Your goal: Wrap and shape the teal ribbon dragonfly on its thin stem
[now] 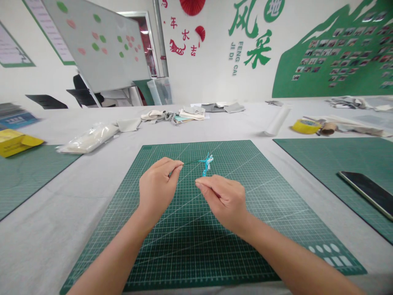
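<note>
head view: one blue ornament (207,163) is held above the middle cutting mat (196,254); its lower end appears to be pinched in the closed grip of the right hand (225,200). a thin dark strand (193,162) seems to be pinched in the closed grip of the left hand (157,186). risk, as judged: the strand could be snapped by too hard a pull; the ornament could be dropped if pinched loosely. counted: hands, two; ornament, one; strand, one; cutting mats, three; phone (368,193), one.
</note>
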`<action>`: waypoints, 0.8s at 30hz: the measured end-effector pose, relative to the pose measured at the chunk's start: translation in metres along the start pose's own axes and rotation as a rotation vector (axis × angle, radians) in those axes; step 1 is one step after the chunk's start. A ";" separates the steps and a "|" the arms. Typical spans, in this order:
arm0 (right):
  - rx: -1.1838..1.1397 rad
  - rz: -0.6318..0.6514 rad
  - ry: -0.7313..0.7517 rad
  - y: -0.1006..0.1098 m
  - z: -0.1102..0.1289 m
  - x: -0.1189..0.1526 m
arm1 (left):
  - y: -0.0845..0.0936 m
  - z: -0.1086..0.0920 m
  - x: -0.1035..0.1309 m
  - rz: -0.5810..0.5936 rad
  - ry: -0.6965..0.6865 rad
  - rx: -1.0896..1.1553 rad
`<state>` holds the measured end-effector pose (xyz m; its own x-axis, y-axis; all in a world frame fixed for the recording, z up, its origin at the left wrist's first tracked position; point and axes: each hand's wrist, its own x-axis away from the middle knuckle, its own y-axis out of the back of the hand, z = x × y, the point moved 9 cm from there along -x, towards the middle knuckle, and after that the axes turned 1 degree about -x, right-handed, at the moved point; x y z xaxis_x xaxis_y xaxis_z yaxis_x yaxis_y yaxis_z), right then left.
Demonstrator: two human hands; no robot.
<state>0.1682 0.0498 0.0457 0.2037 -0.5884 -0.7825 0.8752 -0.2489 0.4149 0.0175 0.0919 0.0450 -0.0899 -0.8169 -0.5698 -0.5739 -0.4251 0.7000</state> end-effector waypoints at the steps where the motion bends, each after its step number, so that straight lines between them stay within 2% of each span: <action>1: 0.010 -0.008 0.012 0.002 0.001 -0.001 | -0.001 -0.001 0.001 0.011 -0.014 -0.021; 7: 0.085 -0.080 0.039 0.016 -0.001 -0.006 | -0.011 -0.015 0.005 0.074 -0.184 -0.130; 12: 0.119 -0.126 0.006 0.026 -0.010 -0.011 | -0.020 -0.025 0.008 0.170 -0.328 -0.127; 17: 0.078 -0.155 -0.091 0.030 -0.028 -0.013 | -0.024 -0.035 0.010 0.251 -0.425 -0.074; 24: -0.014 -0.139 -0.291 0.028 -0.056 -0.015 | -0.024 -0.042 0.012 0.317 -0.454 0.025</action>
<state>0.2140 0.0943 0.0431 -0.0502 -0.7453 -0.6649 0.8922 -0.3327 0.3055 0.0648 0.0761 0.0400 -0.6000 -0.6509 -0.4651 -0.4801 -0.1721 0.8602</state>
